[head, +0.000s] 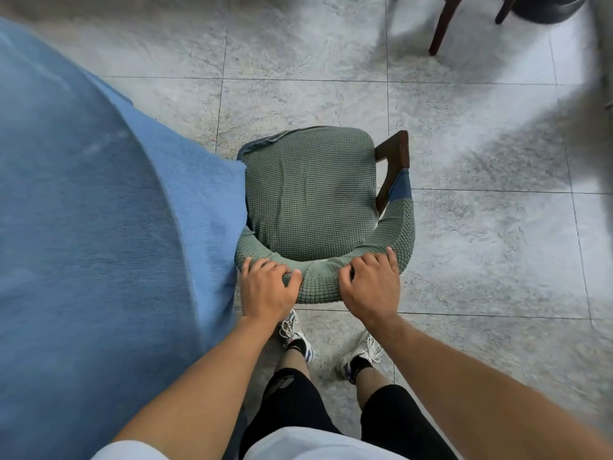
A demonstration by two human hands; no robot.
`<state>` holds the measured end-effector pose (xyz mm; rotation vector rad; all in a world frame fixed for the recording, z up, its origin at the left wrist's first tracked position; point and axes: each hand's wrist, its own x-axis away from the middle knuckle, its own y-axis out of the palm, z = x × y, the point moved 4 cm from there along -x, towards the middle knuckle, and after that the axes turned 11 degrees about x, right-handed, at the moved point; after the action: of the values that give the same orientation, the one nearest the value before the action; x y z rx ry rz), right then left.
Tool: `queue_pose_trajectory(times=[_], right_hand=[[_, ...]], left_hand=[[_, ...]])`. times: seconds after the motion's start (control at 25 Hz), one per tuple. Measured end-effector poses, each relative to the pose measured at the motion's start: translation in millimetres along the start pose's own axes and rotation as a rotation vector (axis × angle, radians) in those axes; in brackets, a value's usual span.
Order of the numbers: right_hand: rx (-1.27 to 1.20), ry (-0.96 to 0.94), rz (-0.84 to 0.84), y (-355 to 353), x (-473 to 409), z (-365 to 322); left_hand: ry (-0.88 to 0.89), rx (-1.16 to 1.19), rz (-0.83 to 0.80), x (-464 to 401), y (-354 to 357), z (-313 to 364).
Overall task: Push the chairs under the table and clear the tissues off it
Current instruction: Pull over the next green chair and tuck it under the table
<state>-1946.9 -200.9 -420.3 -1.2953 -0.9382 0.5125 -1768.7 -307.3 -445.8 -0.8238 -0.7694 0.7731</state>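
Hands gripping green chair (308, 194) backrest, left hand (267, 288) beside blue tablecloth (99, 210) edge, right hand (370, 287), bare floor (481, 227) rightward

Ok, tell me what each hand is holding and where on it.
Both hold the green-covered chair by the top of its curved backrest: left hand near the table-side end, right hand further right.

The chair (311, 200) is hemmed on its left by the draped blue tablecloth (99, 210), which touches its seat. Open tiled floor (481, 227) is left ahead and rightward; dark chair legs (442, 26), seemingly another chair's, stand well apart.
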Motion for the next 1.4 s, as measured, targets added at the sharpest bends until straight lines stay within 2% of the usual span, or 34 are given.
queue_pose_trajectory(times=[0.4,1.08,1.4], right_hand=[[0.023,-0.222,0.089,-2,-11,123],[-0.039,-0.476,0.213,-22,-83,219],[0.016,-0.585,0.093,-46,-139,273]], left_hand=[[-0.151,0.064,0.083,44,72,105],[-0.300,0.158,0.327,22,126,202],[-0.445,0.210,0.407,-2,155,276]])
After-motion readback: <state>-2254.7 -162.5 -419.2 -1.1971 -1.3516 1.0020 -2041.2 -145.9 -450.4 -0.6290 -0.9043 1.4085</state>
